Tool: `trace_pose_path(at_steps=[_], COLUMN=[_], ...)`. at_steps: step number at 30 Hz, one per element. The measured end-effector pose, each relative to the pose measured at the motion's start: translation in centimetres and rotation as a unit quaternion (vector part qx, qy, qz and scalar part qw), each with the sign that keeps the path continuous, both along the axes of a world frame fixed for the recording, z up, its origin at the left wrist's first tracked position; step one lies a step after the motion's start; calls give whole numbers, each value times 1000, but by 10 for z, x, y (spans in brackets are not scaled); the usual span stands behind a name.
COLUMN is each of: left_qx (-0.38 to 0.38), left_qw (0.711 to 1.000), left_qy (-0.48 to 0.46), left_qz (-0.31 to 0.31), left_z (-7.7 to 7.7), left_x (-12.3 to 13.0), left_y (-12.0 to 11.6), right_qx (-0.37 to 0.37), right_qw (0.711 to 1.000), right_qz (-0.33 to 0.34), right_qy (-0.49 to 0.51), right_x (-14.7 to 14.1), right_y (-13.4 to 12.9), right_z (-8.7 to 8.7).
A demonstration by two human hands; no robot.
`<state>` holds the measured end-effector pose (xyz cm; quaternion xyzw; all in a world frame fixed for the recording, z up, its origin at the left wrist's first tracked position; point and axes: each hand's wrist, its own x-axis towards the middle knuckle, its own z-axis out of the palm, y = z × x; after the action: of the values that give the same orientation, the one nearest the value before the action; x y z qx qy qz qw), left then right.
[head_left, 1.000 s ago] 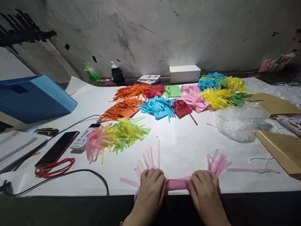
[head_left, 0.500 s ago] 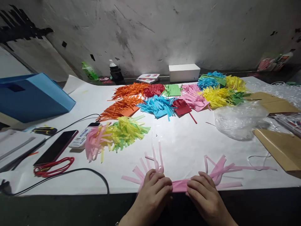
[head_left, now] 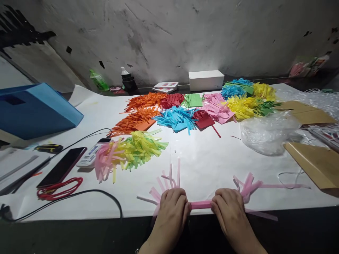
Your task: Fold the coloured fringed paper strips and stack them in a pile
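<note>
The left hand (head_left: 173,208) and right hand (head_left: 230,208) both grasp a narrow band of pink paper (head_left: 200,205), low in the centre of the frame, with fringed strips fanning out beyond each hand. Behind it spreads a white sheet (head_left: 201,165). A phone (head_left: 62,167) lies at lower left, a clear plastic bag (head_left: 267,135) at right, and fringed orange paper (head_left: 144,101) at upper centre.

We count one white box (head_left: 206,81). Left of the box, we list one green bottle (head_left: 99,80), one smartphone (head_left: 62,167), one yellow-and-black utility knife (head_left: 49,148) and two orange fringed-paper bundles (head_left: 144,101). Right of it: two brown envelopes (head_left: 314,165). Nearer us than it: two red fringed-paper bundles (head_left: 203,120), one pink fringed-paper roll (head_left: 200,205), one left hand (head_left: 173,206), one right hand (head_left: 229,206).
</note>
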<state>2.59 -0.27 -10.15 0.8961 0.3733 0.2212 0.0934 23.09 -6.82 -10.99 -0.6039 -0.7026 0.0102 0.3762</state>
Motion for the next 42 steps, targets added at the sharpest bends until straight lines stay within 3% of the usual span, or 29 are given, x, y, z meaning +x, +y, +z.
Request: trace_pose_path(at_steps=[4,6,10,15,21,29,34,38,42], left_qx=[-6,-2,27,57,25,-48,-61,-56,-98], left_qw=[999,999,996,986,990,998,998,998,990], left_qy=[33,19,-28,-70,-105,26,12,-35,-55], left_qz=[37,30,-80,-143,-85,32,6,-14,-89], left_z=[-1,1,6,5,6,12,8,9,20], left_x=[6,7,3,-5,0,15,15,8,-7], left_y=[3,4,4,-1,-8,-13,-11,-20,-33], right_qx=[11,33,62,81,49,4,53,113,157], right_qw=[998,999,990,985,990,999,997,990,984], right_qz=[-51,-19,116,146,127,-40,52,70,85], right_qy=[-30,-37,-53,-50,23,-5,-5,-38,-26], right_x=[-5,-5,2,10,7,-11,-15,-11,-4], right_y=[5,7,5,-5,-9,-8,-7,-12,-23], right_z=[3,4,1,-7,-1,5,-4,-13,-2])
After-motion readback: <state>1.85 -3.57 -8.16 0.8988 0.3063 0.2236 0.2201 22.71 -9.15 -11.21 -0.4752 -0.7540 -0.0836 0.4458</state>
